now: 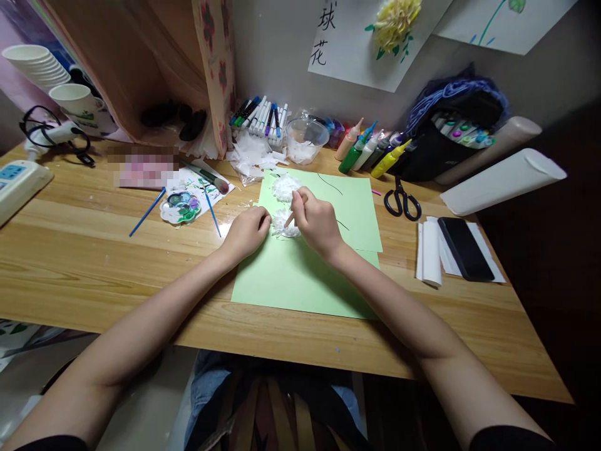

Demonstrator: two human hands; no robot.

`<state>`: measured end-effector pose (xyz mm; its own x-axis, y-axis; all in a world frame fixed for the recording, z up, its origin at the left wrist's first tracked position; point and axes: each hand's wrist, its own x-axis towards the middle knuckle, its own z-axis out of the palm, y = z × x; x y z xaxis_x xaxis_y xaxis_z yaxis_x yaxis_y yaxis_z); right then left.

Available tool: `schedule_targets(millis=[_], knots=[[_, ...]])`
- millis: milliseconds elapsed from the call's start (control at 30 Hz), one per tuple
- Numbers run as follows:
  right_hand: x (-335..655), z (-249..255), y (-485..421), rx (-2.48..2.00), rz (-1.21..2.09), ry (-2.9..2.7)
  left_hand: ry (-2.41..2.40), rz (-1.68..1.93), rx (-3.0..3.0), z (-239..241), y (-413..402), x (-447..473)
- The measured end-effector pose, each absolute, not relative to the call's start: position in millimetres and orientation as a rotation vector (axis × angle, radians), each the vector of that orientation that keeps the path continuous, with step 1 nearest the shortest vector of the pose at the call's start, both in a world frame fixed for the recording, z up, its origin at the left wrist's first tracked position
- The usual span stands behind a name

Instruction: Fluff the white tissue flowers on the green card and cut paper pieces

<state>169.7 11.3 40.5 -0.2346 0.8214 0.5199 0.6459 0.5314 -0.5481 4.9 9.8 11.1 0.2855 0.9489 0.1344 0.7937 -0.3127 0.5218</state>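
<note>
Seen from the head camera, a person seated at a wooden table (94,263) works over a sheet of green paper (305,279) lying near the table's front edge. The right hand (318,222) has its fingers closed around a thin stick (290,218), whose tip pokes into the lower white paper tuft (283,227) resting on the green sheet. The left hand (247,232) lies curled at the tuft's left edge, its fingertips touching the tuft; whether they pinch the paper cannot be told from this angle. A second white tuft (286,186) sits just behind the first, higher on the same sheet, beside thin dark drawn lines. To the left of the sheet lie a paint palette (179,207) and a blue brush (147,212). To the right rest black scissors (402,202) and, further along, a dark phone (464,248) on white paper strips. Along the wall stand squeeze paint bottles (370,150), a cluster of marker pens (261,116) and a clear plastic bowl (307,139) holding white scraps
</note>
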Motion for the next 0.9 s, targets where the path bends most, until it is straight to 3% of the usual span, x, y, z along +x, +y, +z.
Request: schedule_targets(millis=[333,667,900], knots=[[189.2,65.5,5.8,-1.113,0.581,-1.644,1.553,0.626,2.193,9.8,10.2,2.4],[260.9,2.9,31.4,-1.024,1.172,-0.921,1.538,0.686,2.083,17.3,12.7,-1.4],[268.5,-7.2,32.0,-0.994,1.295,-0.802,1.755,0.707,2.337,34.5,89.0,5.3]])
